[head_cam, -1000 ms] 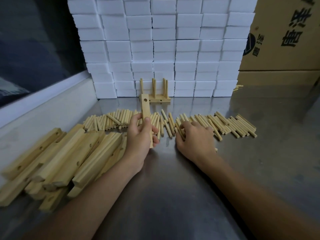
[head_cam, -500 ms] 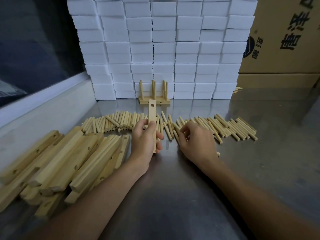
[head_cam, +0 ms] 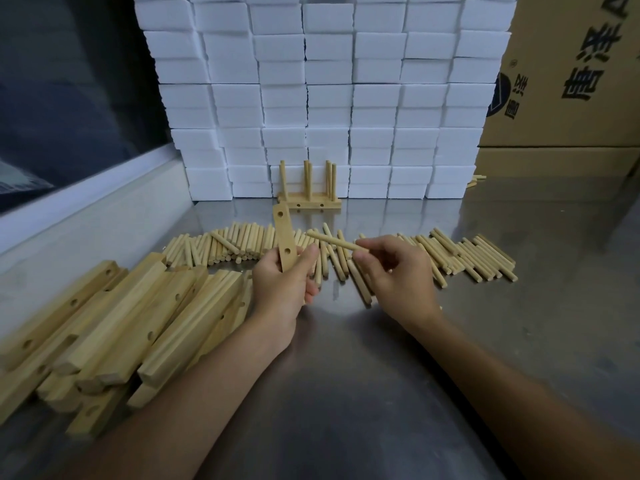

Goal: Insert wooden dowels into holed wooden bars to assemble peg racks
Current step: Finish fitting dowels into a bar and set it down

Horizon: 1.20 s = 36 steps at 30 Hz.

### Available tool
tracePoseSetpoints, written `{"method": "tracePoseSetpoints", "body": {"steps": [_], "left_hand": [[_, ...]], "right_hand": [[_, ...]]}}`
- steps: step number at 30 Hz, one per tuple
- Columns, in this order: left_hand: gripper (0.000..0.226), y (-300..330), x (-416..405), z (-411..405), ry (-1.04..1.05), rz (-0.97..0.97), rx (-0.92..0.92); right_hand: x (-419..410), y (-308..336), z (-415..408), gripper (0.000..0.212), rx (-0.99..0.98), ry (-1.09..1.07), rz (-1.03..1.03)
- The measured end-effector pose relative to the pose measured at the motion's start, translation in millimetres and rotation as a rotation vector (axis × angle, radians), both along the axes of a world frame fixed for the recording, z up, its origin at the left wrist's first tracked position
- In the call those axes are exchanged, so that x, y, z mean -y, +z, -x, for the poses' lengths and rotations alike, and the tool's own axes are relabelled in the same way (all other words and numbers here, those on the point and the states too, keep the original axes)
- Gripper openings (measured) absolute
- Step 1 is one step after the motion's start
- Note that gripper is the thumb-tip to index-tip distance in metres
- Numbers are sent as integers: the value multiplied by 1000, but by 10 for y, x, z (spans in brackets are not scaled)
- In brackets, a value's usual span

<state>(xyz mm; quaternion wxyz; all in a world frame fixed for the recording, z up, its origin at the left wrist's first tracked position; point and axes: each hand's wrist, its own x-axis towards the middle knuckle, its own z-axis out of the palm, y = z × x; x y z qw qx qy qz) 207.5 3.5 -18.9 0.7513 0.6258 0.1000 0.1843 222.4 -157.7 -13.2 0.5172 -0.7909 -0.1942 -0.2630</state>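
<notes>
Our left hand (head_cam: 282, 282) grips the holed bar (head_cam: 284, 237) upright before the dowel row (head_cam: 346, 251); our right hand (head_cam: 394, 271) pinches a dowel (head_cam: 334, 241), tip just right of it. We should steady the bar, square the tip to a hole, then push straight.

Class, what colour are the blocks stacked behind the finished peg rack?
White blocks, clearest in the head view.

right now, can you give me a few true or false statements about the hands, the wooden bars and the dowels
1. The left hand grips a pale holed wooden bar. True.
2. The right hand is empty. False: it pinches a round wooden dowel.
3. That dowel is already seated in the bar. False: its tip is still clear of the holes.
4. A finished peg rack stands before the stacked white foam blocks. True.
</notes>
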Motion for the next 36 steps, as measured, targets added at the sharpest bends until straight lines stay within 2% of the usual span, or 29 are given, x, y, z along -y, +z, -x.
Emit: {"method": "tracePoseSetpoints", "body": {"steps": [3,10,13,16,19,22,27,33,36], "left_hand": [[18,11,-3,-5,8,33,-17],[17,31,-14,9,6,63,-25],[14,48,-13,22,-1,94,-26],[10,70,-29,48,-58,132,-31],[10,86,-42,75,-116,151,-20],[12,76,-42,96,-169,85,0],[10,56,-17,129,-260,-29,35],[12,76,-9,138,-335,-8,48],[13,80,-9,138,-360,3,47]], "right_hand": [[5,29,-2,14,-162,163,-186],[-3,49,-5,30,-311,348,-331],[6,51,6,21,-343,371,-360],[-10,65,23,9,-417,372,-520],[-54,98,30,13,-533,430,-726],[-71,125,37,13,-608,487,-839],[-92,135,57,15,-693,524,-938],[-94,126,41,14,-744,528,-983],[-89,113,27,20,-743,502,-1005]]}}
